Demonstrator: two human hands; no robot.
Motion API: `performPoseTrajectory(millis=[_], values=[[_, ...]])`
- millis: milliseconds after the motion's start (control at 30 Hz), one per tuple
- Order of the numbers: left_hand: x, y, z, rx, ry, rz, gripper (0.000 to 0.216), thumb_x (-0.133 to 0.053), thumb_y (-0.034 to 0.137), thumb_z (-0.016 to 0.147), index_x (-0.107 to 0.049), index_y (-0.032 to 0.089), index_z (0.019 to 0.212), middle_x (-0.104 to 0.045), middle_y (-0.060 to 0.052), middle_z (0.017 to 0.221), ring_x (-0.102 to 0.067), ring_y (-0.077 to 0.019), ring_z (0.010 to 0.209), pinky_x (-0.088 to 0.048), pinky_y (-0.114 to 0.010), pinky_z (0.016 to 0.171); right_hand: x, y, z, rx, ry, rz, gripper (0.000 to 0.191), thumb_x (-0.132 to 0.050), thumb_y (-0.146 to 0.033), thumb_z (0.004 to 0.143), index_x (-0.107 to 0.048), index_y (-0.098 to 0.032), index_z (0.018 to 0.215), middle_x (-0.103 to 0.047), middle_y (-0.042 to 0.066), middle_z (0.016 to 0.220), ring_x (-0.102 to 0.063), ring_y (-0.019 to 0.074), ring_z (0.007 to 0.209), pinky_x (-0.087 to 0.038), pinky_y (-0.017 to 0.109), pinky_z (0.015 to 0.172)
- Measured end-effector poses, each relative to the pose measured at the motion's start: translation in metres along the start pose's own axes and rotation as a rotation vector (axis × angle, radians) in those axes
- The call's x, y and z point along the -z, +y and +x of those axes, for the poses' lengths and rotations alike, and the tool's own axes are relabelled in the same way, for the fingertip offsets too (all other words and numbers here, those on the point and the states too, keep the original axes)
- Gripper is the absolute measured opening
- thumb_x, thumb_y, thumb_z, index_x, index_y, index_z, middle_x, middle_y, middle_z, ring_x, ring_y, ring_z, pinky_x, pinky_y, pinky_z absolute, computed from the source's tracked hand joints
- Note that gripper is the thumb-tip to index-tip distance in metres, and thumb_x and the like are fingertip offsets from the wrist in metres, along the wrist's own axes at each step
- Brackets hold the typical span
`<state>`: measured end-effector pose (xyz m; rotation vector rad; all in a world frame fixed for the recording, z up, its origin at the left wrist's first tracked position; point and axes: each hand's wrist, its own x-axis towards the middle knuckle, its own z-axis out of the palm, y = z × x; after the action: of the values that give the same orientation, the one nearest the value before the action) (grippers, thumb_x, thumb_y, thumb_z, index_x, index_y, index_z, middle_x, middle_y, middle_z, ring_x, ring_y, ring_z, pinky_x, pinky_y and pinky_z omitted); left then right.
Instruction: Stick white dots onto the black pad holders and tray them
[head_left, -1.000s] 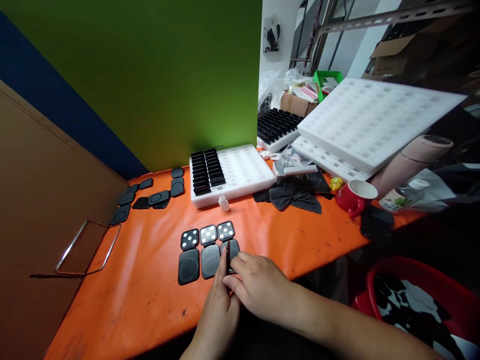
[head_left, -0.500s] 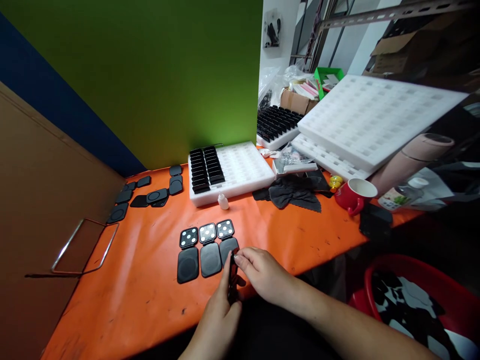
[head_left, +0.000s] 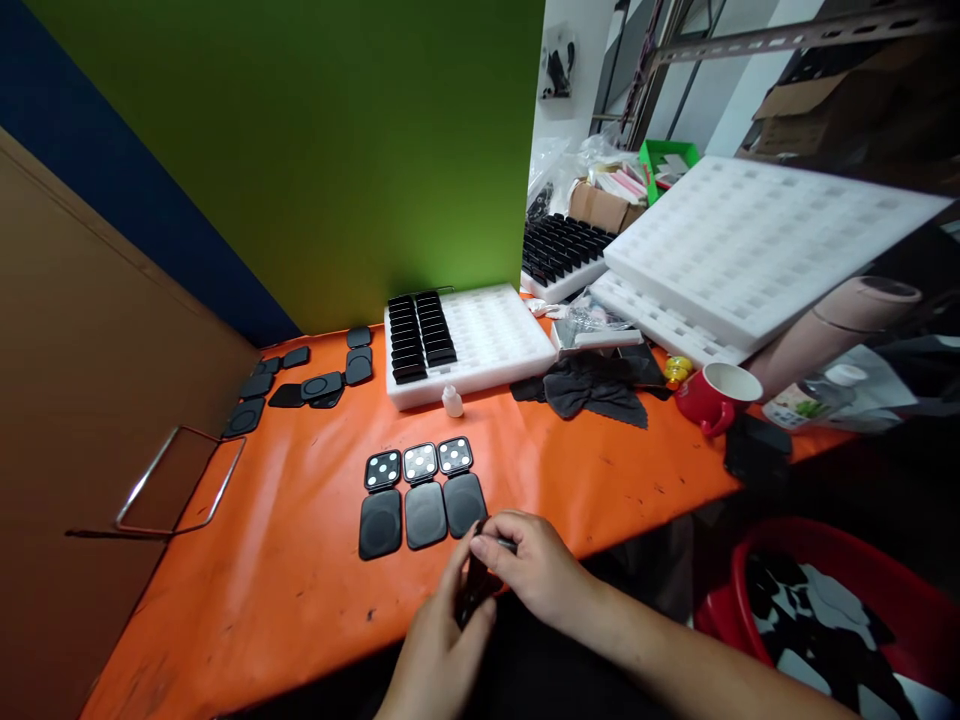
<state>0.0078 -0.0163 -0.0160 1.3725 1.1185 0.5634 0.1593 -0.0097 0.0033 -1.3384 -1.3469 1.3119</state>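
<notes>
Over the table's front edge, my left hand (head_left: pixel 441 635) grips a thin black folding pad (head_left: pixel 474 582), seen nearly edge-on and mostly covered by fingers. My right hand (head_left: pixel 538 568) pinches the upper end of the same pad with thumb and fingers; its fingertips are partly hidden. Just beyond the hands lie three unfolded black pads in a row: a left one (head_left: pixel 380 523), a middle one (head_left: pixel 425 515) and a right one (head_left: pixel 465 504). Each has a plain lower panel and a hinged upper panel with several white dots.
Behind them stand a small white bottle (head_left: pixel 452 402) and a white foam tray (head_left: pixel 502 325) partly filled with black pieces. More black pads (head_left: pixel 321 387) lie back left. A dark cloth (head_left: pixel 589 388), red mug (head_left: pixel 716 395) and red tub (head_left: pixel 739 590) are right; a metal wire frame (head_left: pixel 225 480) is left.
The right hand's fingers have closed further over the pad's top, and the pad has tilted, so less of it shows. The whole view has shifted slightly.
</notes>
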Motion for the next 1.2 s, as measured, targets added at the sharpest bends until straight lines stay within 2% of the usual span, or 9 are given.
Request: performPoseTrajectory(millis=[100, 267, 400, 600, 800, 933, 1067, 1133, 1200], values=[[0.001, 0.008, 0.007, 0.067, 0.084, -0.183, 0.042, -0.050, 0.036, 0.080, -0.048, 0.020, 0.119, -0.054, -0.009, 0.124, -0.048, -0.0242, 0.114, -0.041, -0.033, 0.093, -0.004, -0.001, 0.001, -0.083, -0.071, 0.343, 0.036, -0.043, -0.049, 0.083, -0.052, -0.015, 0.075, -0.048, -0.002, 0.062, -0.045, 0.0080, 0.056, -0.036, 0.020, 0.053], [0.009, 0.016, 0.007, 0.041, 0.062, -0.123, 0.037, -0.050, 0.034, 0.081, -0.053, 0.020, 0.115, -0.056, -0.007, 0.121, -0.049, -0.0240, 0.113, -0.039, -0.033, 0.095, -0.007, 0.001, -0.001, -0.307, -0.088, 0.632, 0.031, -0.047, -0.045, 0.083, -0.049, -0.014, 0.080, -0.039, -0.006, 0.060, -0.022, 0.0024, 0.042, -0.014, 0.017, 0.039], [0.015, 0.014, -0.002, -0.093, 0.091, 0.118, 0.036, -0.044, 0.024, 0.084, -0.053, 0.028, 0.118, -0.055, -0.002, 0.124, -0.048, -0.0211, 0.115, -0.036, -0.032, 0.098, -0.006, 0.001, -0.009, -0.386, -0.095, 0.670, 0.031, -0.045, -0.046, 0.083, -0.047, -0.015, 0.077, -0.037, -0.006, 0.062, -0.021, 0.0024, 0.043, -0.012, 0.017, 0.040], [0.019, 0.008, -0.012, -0.307, 0.033, 0.457, 0.044, -0.046, 0.012, 0.079, -0.053, 0.033, 0.117, -0.059, 0.000, 0.119, -0.056, -0.0197, 0.106, -0.044, -0.029, 0.091, 0.005, 0.000, -0.020, -0.457, -0.201, 0.655, 0.029, -0.047, -0.043, 0.082, -0.048, -0.015, 0.077, -0.039, -0.004, 0.064, -0.022, 0.0019, 0.044, -0.011, 0.017, 0.041], [0.018, -0.004, -0.014, -0.495, 0.050, 0.602, 0.053, -0.047, 0.007, 0.076, -0.044, 0.030, 0.124, -0.060, -0.002, 0.117, -0.058, -0.0165, 0.102, -0.047, -0.028, 0.086, -0.003, 0.006, -0.020, -0.521, -0.111, 0.731, 0.027, -0.057, -0.038, 0.076, -0.047, -0.014, 0.069, -0.038, -0.005, 0.056, -0.025, 0.0020, 0.043, -0.009, 0.018, 0.040], [0.018, -0.001, -0.009, -0.353, 0.088, 0.474, 0.037, -0.047, 0.015, 0.081, -0.051, 0.028, 0.115, -0.064, -0.002, 0.109, -0.061, -0.0161, 0.096, -0.048, -0.026, 0.083, -0.010, 0.006, -0.020, -0.494, -0.112, 0.837, 0.028, -0.054, -0.041, 0.079, -0.049, -0.014, 0.071, -0.037, -0.006, 0.055, -0.023, 0.0021, 0.042, -0.010, 0.018, 0.040], [0.021, 0.017, 0.005, -0.083, 0.292, 0.105, 0.023, -0.050, 0.032, 0.081, -0.057, 0.019, 0.100, -0.067, -0.004, 0.090, -0.062, -0.0183, 0.084, -0.050, -0.026, 0.073, -0.009, 0.002, -0.019, -0.497, -0.233, 0.875, 0.035, -0.041, -0.049, 0.085, -0.052, -0.016, 0.084, -0.036, -0.006, 0.056, -0.020, 0.0018, 0.040, -0.009, 0.018, 0.040], [0.022, 0.023, 0.010, -0.035, 0.371, -0.035, 0.026, -0.055, 0.036, 0.078, -0.057, 0.017, 0.095, -0.067, -0.004, 0.082, -0.062, -0.0181, 0.078, -0.050, -0.025, 0.067, -0.007, 0.000, -0.018, -0.505, -0.258, 0.844, 0.031, -0.043, -0.043, 0.085, -0.054, -0.014, 0.084, -0.037, -0.005, 0.060, -0.022, 0.0012, 0.041, -0.010, 0.017, 0.040], [0.021, 0.026, 0.010, -0.041, 0.374, -0.074, 0.025, -0.056, 0.036, 0.077, -0.058, 0.017, 0.094, -0.067, -0.003, 0.080, -0.062, -0.0174, 0.077, -0.049, -0.024, 0.067, -0.006, -0.004, -0.016, -0.523, -0.275, 0.819, 0.026, -0.046, -0.038, 0.084, -0.054, -0.013, 0.084, -0.040, -0.004, 0.064, -0.024, 0.0007, 0.043, -0.012, 0.016, 0.041]])
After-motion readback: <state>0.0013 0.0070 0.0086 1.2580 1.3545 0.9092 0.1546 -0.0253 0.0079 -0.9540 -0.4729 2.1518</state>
